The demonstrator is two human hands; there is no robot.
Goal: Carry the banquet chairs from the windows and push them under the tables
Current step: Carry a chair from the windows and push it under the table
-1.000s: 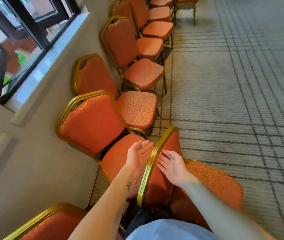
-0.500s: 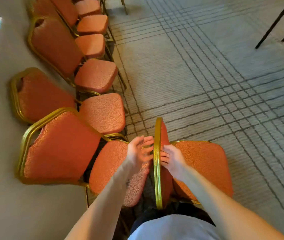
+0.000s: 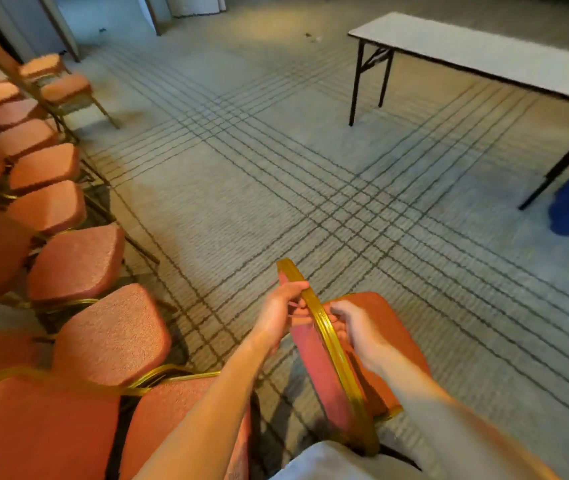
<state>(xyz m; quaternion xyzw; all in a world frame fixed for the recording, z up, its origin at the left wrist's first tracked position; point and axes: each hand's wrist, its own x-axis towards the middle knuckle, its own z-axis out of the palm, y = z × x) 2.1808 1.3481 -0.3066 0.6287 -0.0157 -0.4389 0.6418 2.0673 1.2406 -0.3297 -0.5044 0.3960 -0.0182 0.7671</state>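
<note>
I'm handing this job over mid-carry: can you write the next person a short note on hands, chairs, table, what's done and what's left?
Left hand: grips the gold top rail of the held chair.
Right hand: grips the same rail from the other side.
Held chair: clear of the row of chairs on the left, over open carpet; legs hidden.
Table: ahead to the right, no chair under it in view.
Done: one chair out of the row.
Left: take it to the table, push it under, then move the rest.
</note>
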